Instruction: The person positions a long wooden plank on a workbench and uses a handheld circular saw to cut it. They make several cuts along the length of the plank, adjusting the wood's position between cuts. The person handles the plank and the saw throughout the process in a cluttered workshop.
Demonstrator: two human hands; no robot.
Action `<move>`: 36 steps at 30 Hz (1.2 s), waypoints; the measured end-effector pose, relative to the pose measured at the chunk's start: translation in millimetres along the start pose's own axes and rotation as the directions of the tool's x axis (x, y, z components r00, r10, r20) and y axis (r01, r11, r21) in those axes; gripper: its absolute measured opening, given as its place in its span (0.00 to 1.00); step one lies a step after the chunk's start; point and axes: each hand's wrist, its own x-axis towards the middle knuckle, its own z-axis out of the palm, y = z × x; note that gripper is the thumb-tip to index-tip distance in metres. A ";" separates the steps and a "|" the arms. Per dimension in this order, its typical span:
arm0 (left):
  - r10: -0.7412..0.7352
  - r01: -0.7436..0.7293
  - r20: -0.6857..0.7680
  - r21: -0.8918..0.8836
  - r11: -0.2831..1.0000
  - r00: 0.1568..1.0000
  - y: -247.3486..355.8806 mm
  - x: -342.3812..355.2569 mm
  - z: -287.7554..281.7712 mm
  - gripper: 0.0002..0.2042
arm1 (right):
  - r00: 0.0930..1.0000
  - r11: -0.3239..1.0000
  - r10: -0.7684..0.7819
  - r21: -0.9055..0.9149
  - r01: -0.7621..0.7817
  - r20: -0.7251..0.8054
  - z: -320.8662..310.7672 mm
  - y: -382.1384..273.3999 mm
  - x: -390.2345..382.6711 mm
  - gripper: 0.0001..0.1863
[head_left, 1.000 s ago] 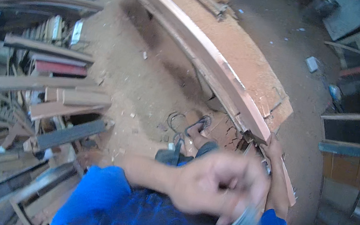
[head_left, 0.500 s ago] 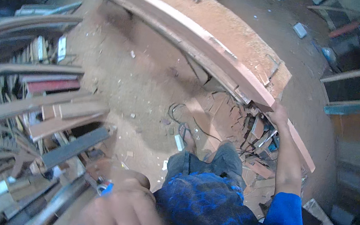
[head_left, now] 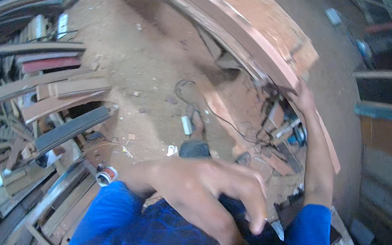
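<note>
A long reddish wooden plank [head_left: 244, 34] lies along the near edge of the workbench [head_left: 258, 0], which is strewn with sawdust. My right hand [head_left: 305, 96] is closed around the plank near its right end; its fingertips are partly hidden by the wood. Part of the plank carries on past that hand, behind my forearm. Close in front of my chest, my left hand [head_left: 201, 185] hangs in the air, slightly blurred. Its fingers are apart and bent, and I see nothing in them. It covers part of my legs and the floor.
Stacked boards and offcuts [head_left: 68, 96] fill the left side, with a small can [head_left: 106, 176] next to my left sleeve. Wood scraps [head_left: 278, 159] pile up below the bench's right end. A dark cable [head_left: 222, 119] runs across the floor. Framed panels [head_left: 390, 93] stand at right.
My left hand has swung up and to the right, from the lower left to in front of my chest. The view has shifted, while my right hand keeps its hold on the plank.
</note>
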 end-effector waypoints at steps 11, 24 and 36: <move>-0.111 0.017 -0.127 -0.580 0.814 0.986 -177.8 54.5 203.2 0.14 | 0.983 0.993 -0.109 0.039 0.116 -0.146 -24.9 149.1 -134.5 0.38; -0.512 0.831 -0.781 0.015 0.556 0.356 -351.4 -123.5 277.7 0.25 | 0.969 0.710 0.216 0.701 -0.070 -0.121 126.0 285.1 -467.7 0.18; -0.682 0.990 -0.730 0.050 -0.132 -0.054 -439.3 -413.0 154.8 0.30 | 0.858 0.763 0.322 0.427 -0.486 0.400 240.6 396.0 -549.1 0.25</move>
